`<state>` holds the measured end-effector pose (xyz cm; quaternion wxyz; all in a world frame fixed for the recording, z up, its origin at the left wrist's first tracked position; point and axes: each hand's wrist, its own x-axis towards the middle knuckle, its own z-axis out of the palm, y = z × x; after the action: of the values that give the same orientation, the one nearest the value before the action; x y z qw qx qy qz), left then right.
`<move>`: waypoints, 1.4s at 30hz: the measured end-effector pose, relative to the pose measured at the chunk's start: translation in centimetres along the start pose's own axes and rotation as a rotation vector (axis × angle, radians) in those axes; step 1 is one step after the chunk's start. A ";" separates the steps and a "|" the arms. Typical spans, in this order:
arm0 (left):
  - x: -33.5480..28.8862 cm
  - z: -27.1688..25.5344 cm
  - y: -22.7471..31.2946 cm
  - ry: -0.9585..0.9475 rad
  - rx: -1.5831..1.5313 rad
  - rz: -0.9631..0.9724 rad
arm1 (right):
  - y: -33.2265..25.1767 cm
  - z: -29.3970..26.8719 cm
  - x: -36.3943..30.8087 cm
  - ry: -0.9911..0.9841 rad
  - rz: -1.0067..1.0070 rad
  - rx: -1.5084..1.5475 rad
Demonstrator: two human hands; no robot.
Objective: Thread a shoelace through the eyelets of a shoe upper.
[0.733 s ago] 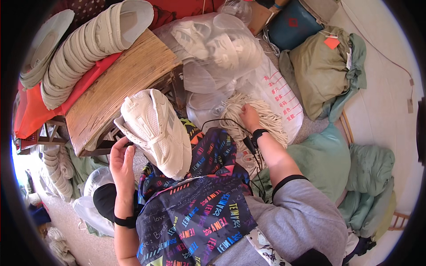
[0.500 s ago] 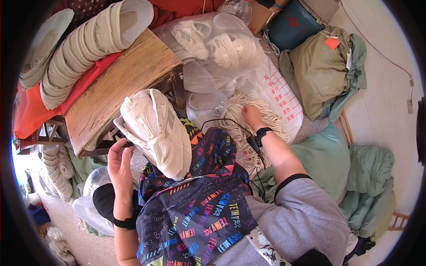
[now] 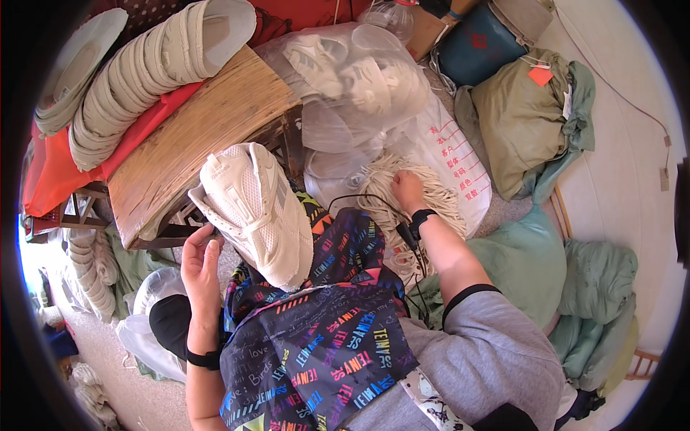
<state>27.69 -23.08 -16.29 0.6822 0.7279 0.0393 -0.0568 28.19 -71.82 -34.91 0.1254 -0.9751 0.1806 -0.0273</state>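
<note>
A cream mesh shoe upper (image 3: 253,208) lies across my lap, on a dark apron (image 3: 316,345) with colourful print. Beside its left edge is my left hand (image 3: 200,262), with loosely bent fingers apart and the fingertips close to the upper; whether they touch it I cannot tell. Over to the right, my right hand (image 3: 408,189) rests in a heap of off-white shoelaces (image 3: 439,195). Its fingers are curled closed on the laces, and the fingertips are partly hidden.
A wooden bench (image 3: 208,122) stands at the left, with stacked shoe uppers (image 3: 136,86) on red cloth beyond it. Clear plastic bags (image 3: 359,79) of uppers lie ahead. A black cord (image 3: 359,195) crosses near my right wrist. Green sacks (image 3: 528,129) stand at the right.
The whole view has shifted slightly. Both hands and the shoe upper keep nearly the same places relative to each other.
</note>
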 end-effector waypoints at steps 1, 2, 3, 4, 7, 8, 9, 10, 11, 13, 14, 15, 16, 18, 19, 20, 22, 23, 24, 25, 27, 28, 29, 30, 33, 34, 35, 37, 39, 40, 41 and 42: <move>0.0 0.0 -0.1 0.000 0.000 0.000 | -0.1 -0.2 0.2 0.000 0.000 0.000; -0.1 -0.1 -0.1 0.006 -0.009 -0.005 | -0.1 -0.4 0.4 0.001 -0.033 -0.023; -0.1 -0.2 -0.2 0.011 -0.018 -0.010 | 0.0 -0.5 0.6 0.001 -0.065 -0.046; -0.1 -0.2 -0.2 0.010 -0.018 -0.010 | 0.1 -0.5 0.7 0.001 -0.064 -0.047; -0.1 -0.3 -0.3 0.013 -0.004 -0.005 | 0.7 -0.2 1.1 -0.030 -0.021 0.008; -0.1 -0.3 -0.2 0.008 -0.014 -0.004 | 1.0 0.0 1.2 -0.046 0.023 0.007; -0.1 -0.3 -0.2 0.006 -0.022 -0.004 | 0.9 0.0 1.3 -0.063 0.064 0.008; -0.2 -0.4 -0.1 0.008 -0.022 -0.004 | 0.9 -0.3 1.5 -0.063 0.062 0.009; -0.2 -0.3 0.1 0.005 -0.024 -0.003 | 1.1 -0.6 1.7 -0.185 0.080 -0.062; -0.4 -0.3 0.7 0.005 -0.023 0.000 | 0.2 -2.3 2.6 -0.307 0.095 -0.131; -0.5 -0.2 1.1 0.003 -0.011 0.017 | -0.4 -3.5 3.5 -0.453 0.160 0.240; -0.5 -0.1 1.5 -0.003 -0.001 0.036 | -1.4 -5.5 4.0 -0.587 0.226 0.614; -0.7 0.3 2.5 -0.001 0.001 0.037 | -3.6 -8.3 4.1 -0.700 0.299 0.918; -1.0 1.4 4.8 -0.036 0.073 0.230 | -9.3 -14.4 3.7 -0.814 0.258 1.186; -1.0 1.8 6.0 -0.036 0.074 0.231 | -12.3 -17.1 3.3 -0.821 0.139 1.152; -0.7 2.3 7.1 -0.091 0.097 0.296 | -15.8 -19.5 2.3 -0.789 -0.064 1.113; -0.7 3.4 8.3 -0.170 0.053 0.369 | -21.7 -22.5 -0.3 -0.839 -0.369 1.072; -0.6 4.3 9.3 -0.173 0.049 0.373 | -23.6 -23.7 -1.6 -0.915 -0.468 1.081; -0.5 5.2 10.4 -0.349 -0.116 0.329 | -25.0 -24.7 -2.7 -0.860 -0.654 1.034; -0.6 5.9 11.1 -0.520 -0.279 0.279 | -26.2 -25.6 -3.6 -0.804 -0.838 0.983; -1.2 6.3 11.3 -0.606 -0.444 0.049 | -28.0 -27.9 -4.8 -1.046 -0.732 1.005; -1.4 5.9 10.9 -0.602 -0.426 0.017 | -28.0 -27.1 -4.9 -1.040 -0.765 1.040; -1.4 5.3 10.3 -0.596 -0.407 -0.015 | -27.8 -26.8 -5.0 -1.039 -0.775 1.041; -1.2 4.7 9.6 -0.570 -0.347 -0.009 | -27.8 -26.5 -4.8 -0.901 -0.842 0.992; -1.6 3.6 8.7 -0.462 -0.180 -0.065 | -27.4 -26.8 -4.5 -0.745 -0.887 0.903; -1.6 3.3 7.5 -0.428 0.020 0.044 | -26.9 -26.3 -4.6 -0.783 -0.720 0.916; -1.5 2.9 6.9 -0.390 0.222 0.149 | -26.7 -26.1 -4.7 -0.818 -0.552 0.921; -1.5 2.9 7.5 -0.301 0.395 0.352 | -26.6 -26.3 -4.5 -0.758 -0.429 0.949; -1.4 1.6 7.3 -0.211 0.680 0.513 | -26.0 -25.6 -3.8 -0.557 -0.559 0.866; -1.5 1.3 7.4 -0.198 0.686 0.509 | -26.0 -25.9 -3.8 -0.428 -0.591 0.772; -1.6 1.0 7.5 -0.139 0.743 0.530 | -26.0 -26.0 -3.7 -0.298 -0.619 0.678; -1.8 0.8 7.6 -0.085 0.799 0.548 | -26.0 -26.0 -3.8 -0.235 -0.628 0.615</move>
<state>26.88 -24.39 -8.54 0.3402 0.9134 -0.2068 0.0845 31.10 -53.12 -3.17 0.4145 -0.8967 -0.1556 -0.0057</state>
